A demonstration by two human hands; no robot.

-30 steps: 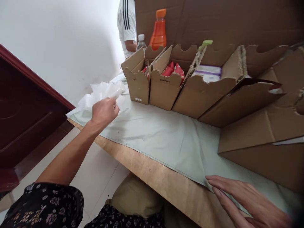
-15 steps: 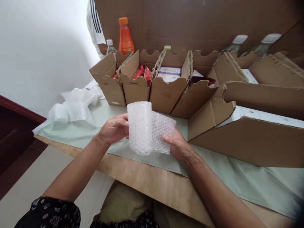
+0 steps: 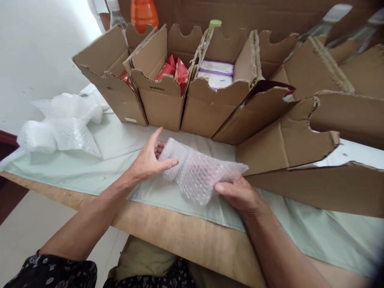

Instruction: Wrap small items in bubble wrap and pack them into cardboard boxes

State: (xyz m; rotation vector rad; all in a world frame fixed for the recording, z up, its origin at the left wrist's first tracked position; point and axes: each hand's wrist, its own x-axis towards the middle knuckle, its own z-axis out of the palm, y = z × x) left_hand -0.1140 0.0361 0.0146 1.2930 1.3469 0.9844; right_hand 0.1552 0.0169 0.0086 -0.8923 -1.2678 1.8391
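A piece of clear bubble wrap [image 3: 199, 176] stretches between my hands, low over the green cloth near the table's front edge. Its left part is folded or rolled over; the right part is a loose flap. My left hand [image 3: 151, 158] is at its left end, thumb and index finger spread wide, the other fingers partly hidden behind the wrap. With thumb on top and fingers beneath, my right hand [image 3: 238, 192] grips the right end of the flap.
Several cardboard boxes [image 3: 210, 108] line the back, some with red packets [image 3: 181, 74] or white-and-purple packs [image 3: 216, 72]. More bubble wrap [image 3: 67, 120] lies at left. Bottles, one orange [image 3: 144, 15], stand behind. A larger box [image 3: 315, 192] is at right.
The bubble wrap has tipped from an upright roll to lying lower and flatter. My left thumb and index finger have spread apart. The view has moved closer to the table.
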